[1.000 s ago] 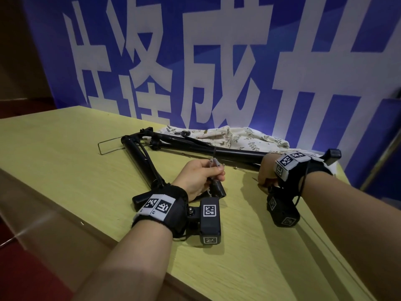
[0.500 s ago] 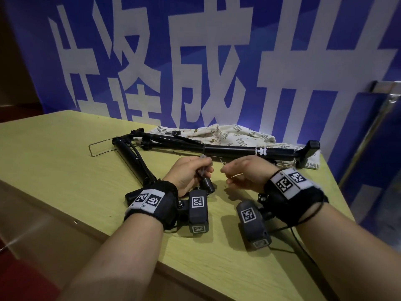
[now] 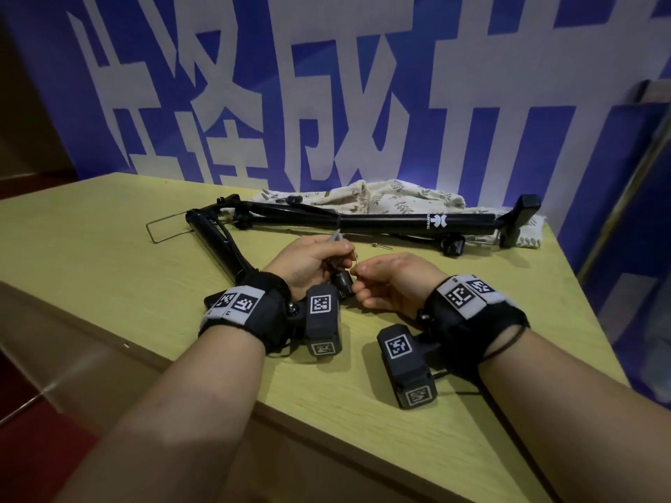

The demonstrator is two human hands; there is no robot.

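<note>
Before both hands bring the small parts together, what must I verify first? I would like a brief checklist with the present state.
1. The left hand holds the thin metal piece: ok.
2. The right hand pinches the small pin: ok.
3. The small pin aligned with the black part below: cannot tell, fingers hide it.
4. The loose pin lies on the table, away from its edge: ok.
5. The black frame lies flat: ok.
</note>
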